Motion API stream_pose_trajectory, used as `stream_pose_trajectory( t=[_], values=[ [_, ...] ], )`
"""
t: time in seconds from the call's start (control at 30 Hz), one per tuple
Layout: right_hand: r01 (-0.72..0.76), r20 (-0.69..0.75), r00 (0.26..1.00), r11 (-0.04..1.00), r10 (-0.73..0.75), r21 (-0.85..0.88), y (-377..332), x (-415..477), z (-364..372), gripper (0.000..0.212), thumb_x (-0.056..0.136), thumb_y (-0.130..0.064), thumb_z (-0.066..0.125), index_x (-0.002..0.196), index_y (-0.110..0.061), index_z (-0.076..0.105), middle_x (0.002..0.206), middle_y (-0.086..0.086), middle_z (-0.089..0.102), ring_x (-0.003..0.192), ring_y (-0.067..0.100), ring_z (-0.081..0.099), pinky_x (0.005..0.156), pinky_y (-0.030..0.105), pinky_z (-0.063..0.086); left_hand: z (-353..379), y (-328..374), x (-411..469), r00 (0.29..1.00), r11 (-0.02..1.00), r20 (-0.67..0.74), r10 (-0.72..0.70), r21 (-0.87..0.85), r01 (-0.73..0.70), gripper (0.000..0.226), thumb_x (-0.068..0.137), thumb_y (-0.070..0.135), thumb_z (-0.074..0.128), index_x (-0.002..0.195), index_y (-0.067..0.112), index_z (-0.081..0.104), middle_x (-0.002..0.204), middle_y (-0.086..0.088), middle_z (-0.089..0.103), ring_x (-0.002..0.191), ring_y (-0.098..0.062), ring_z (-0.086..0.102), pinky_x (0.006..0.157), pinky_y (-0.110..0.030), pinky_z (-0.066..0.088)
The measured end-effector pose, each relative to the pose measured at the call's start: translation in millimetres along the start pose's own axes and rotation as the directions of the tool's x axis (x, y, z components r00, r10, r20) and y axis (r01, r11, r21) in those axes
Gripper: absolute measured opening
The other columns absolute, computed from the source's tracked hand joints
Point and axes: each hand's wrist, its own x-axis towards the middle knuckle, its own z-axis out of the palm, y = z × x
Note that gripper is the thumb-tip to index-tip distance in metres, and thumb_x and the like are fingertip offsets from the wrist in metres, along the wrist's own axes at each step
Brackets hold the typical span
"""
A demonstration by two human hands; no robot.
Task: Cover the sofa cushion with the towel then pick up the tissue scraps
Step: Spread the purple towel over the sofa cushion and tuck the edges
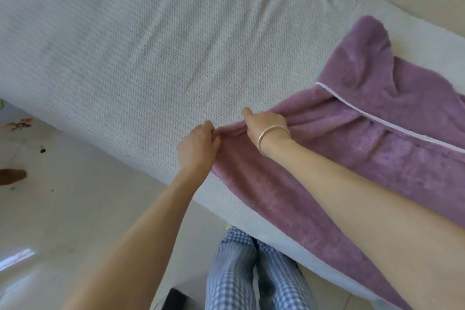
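Over the front part of a white knitted sofa cushion, a person's two hands work close together without touching. The left hand pinches the bunched end of a purple towel between curled fingers and thumb. Just to its right, the right hand has its fingers curled into the same gathered edge; a pale bracelet circles that wrist.

From the hands the towel spreads away to the right in loose folds, covering only that side of the cushion. A narrow white trim runs slantwise across it beyond the right wrist, and part of the towel falls over the cushion's near edge under the right forearm. Left of and beyond the hands, the cushion's textured cover lies bare.

Below the forearms are the person's blue checked trousers, standing on a pale tiled floor. Far left of the left hand, a few small dark specks and a brown object lie on the tiles, too blurred to identify.
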Motion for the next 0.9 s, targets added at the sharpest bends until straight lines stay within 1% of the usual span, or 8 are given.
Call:
stream_pose_trajectory(
  t=[0.17,0.27,0.37,0.47,0.57,0.63,0.77,0.9],
  values=[
    [0.078,-0.077,0.994,0.996,-0.082,-0.050,-36.9,26.8,-27.7,0.038,0.091,-0.004,0.046,0.127,-0.005,0.032,0.107,0.017,0.066,0.096,0.035,0.063,0.064,0.034,0.034,-10.6,-20.8,-3.3,0.999,0.998,0.004,-0.041,-0.043,0.041,0.018,0.085,0.016,0.051,0.076,0.014,0.036,0.082,-0.007,0.052,0.070,-0.030,0.053,0.052,-0.030,0.031],
    [0.089,0.117,0.990,0.992,-0.079,-0.085,-53.9,48.0,-37.3,0.037,0.091,-0.001,0.042,0.128,-0.006,0.036,0.124,0.016,0.055,0.111,0.033,0.056,0.080,0.037,0.043,-9.0,-36.3,-3.8,0.997,0.999,0.066,-0.026,-0.018,0.027,0.015,0.088,0.021,0.050,0.079,0.014,0.040,0.089,-0.009,0.055,0.076,-0.031,0.055,0.058,-0.033,0.033],
    [0.034,0.416,0.908,0.985,0.041,-0.171,-52.9,55.3,-39.2,0.037,0.093,-0.003,0.037,0.129,-0.005,0.045,0.136,0.016,0.048,0.122,0.031,0.048,0.100,0.039,0.039,-7.0,-45.6,-2.5,0.990,0.999,0.134,-0.036,-0.014,0.038,0.019,0.090,0.024,0.047,0.079,0.014,0.036,0.075,-0.007,0.056,0.069,-0.028,0.053,0.056,-0.032,0.033],
    [0.103,0.490,0.871,0.982,-0.012,-0.160,-49.8,49.0,-38.4,0.030,0.091,-0.008,0.047,0.119,-0.009,0.058,0.127,0.013,0.058,0.114,0.029,0.055,0.095,0.035,0.045,-4.0,-54.2,0.9,0.985,0.998,0.165,-0.045,-0.044,0.053,0.019,0.091,0.024,0.045,0.080,0.014,0.035,0.069,-0.004,0.049,0.064,-0.026,0.047,0.055,-0.031,0.032],
    [0.175,0.551,0.831,0.975,-0.072,-0.137,-48.2,42.3,-42.1,0.027,0.085,-0.027,0.062,0.109,-0.016,0.065,0.117,0.006,0.064,0.107,0.025,0.059,0.086,0.030,0.047,-1.8,-61.1,3.5,0.984,0.994,0.172,-0.052,-0.091,0.068,0.018,0.091,0.023,0.046,0.080,0.013,0.036,0.069,-0.004,0.049,0.065,-0.028,0.051,0.055,-0.030,0.033],
    [0.182,0.505,0.860,0.969,-0.074,-0.167,-49.8,44.6,-39.5,0.023,0.086,-0.027,0.060,0.104,-0.014,0.065,0.113,0.008,0.066,0.104,0.027,0.060,0.082,0.030,0.047,-1.0,-66.4,1.8,0.986,0.992,0.161,-0.047,-0.104,0.065,0.021,0.092,0.026,0.045,0.079,0.013,0.036,0.066,-0.002,0.048,0.062,-0.027,0.049,0.053,-0.029,0.031],
    [0.204,0.270,0.955,0.935,-0.125,-0.290,-62.3,52.8,-26.0,0.021,0.095,-0.011,0.044,0.107,-0.012,0.061,0.112,0.011,0.064,0.102,0.030,0.060,0.073,0.030,0.042,-0.3,-75.8,-0.4,0.987,0.989,0.144,-0.065,-0.126,0.084,0.028,0.094,0.033,0.044,0.076,0.014,0.033,0.056,0.005,0.038,0.056,-0.023,0.042,0.046,-0.028,0.023],
    [0.263,0.117,0.963,0.943,-0.243,-0.204,-66.9,50.2,-6.6,0.022,0.095,-0.005,0.038,0.107,-0.007,0.056,0.110,0.013,0.061,0.103,0.030,0.058,0.077,0.037,0.046,4.9,-87.2,-1.9,0.986,0.985,0.145,-0.087,-0.134,0.107,0.030,0.094,0.034,0.044,0.075,0.014,0.033,0.052,0.007,0.035,0.055,-0.024,0.043,0.045,-0.028,0.023]
  ],
)
